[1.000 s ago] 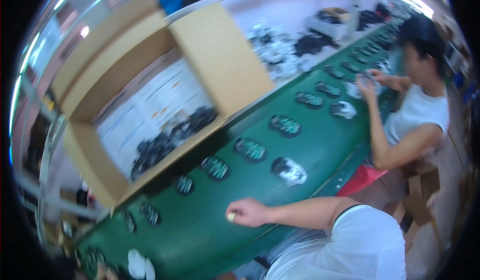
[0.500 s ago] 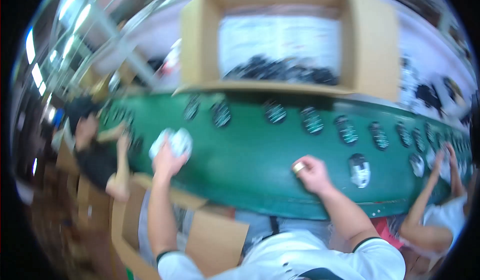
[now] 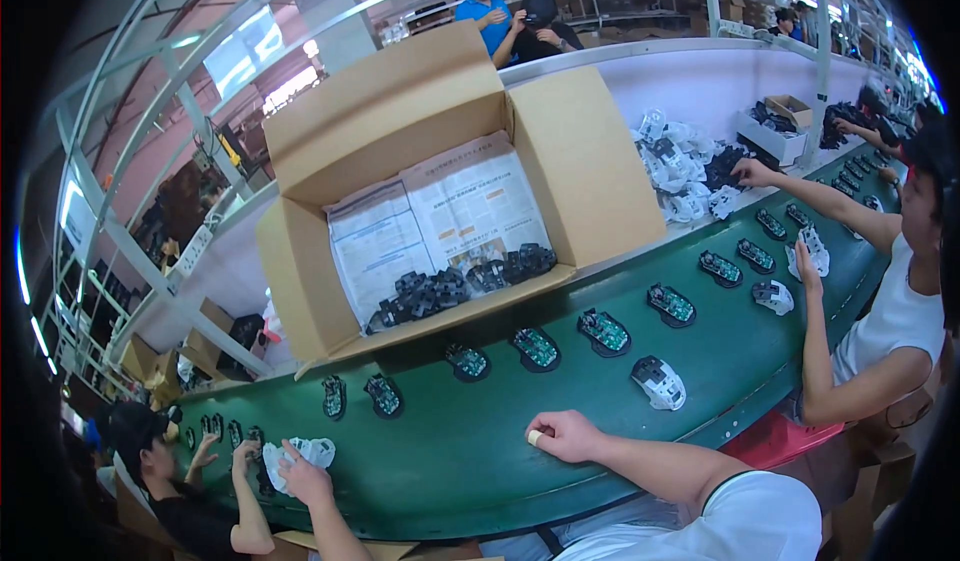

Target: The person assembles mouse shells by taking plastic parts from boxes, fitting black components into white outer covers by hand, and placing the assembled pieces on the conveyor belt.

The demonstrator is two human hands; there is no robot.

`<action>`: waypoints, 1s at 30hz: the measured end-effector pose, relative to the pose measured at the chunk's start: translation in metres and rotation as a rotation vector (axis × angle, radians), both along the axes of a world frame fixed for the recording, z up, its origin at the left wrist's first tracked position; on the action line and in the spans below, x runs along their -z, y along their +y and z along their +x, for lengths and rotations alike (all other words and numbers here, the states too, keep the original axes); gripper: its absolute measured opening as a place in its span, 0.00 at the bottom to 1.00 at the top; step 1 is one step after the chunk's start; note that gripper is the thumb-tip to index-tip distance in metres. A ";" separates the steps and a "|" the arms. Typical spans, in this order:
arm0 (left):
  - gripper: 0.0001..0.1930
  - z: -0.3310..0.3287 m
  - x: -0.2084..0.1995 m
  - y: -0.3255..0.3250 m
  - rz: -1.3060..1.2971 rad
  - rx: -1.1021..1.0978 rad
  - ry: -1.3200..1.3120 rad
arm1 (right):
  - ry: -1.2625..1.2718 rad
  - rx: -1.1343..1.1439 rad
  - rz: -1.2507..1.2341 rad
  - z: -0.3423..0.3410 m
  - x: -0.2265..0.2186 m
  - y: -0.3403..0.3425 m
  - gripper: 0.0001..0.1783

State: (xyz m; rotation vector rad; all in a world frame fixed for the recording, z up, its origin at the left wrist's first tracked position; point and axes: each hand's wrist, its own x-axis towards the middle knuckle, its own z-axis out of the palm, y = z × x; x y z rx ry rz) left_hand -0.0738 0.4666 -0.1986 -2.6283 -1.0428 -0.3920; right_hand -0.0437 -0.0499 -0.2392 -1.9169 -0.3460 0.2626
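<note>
My left hand (image 3: 305,479) is at the lower left with its fingers closed on a cluster of white plastic mouse shells (image 3: 314,451), close to a co-worker's hands. On the green conveyor belt (image 3: 420,471), my right hand (image 3: 568,437) rests as a loose fist, a pale band around one finger; the inside of the fist is hidden. Beyond it lies a white-and-black mouse shell (image 3: 659,383). Black mouse bases with green circuit boards, such as this one (image 3: 536,349), form a row along the far side of the belt.
An open cardboard box (image 3: 600,161) with newspaper and black parts (image 3: 430,299) stands past the belt. Co-workers sit at the left (image 3: 170,501) and right (image 3: 880,361). White shells (image 3: 680,161) and black parts (image 3: 732,168) are heaped on the ledge at the back right.
The view has tilted and turned, so the box appears slanted and lower. My left hand, with the white shells, now appears nearer the left co-worker's hands. My right hand stays curled on the belt.
</note>
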 end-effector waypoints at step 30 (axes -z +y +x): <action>0.19 -0.314 0.009 -0.014 -0.711 -0.367 0.121 | 0.188 -0.074 0.279 -0.003 0.021 0.014 0.13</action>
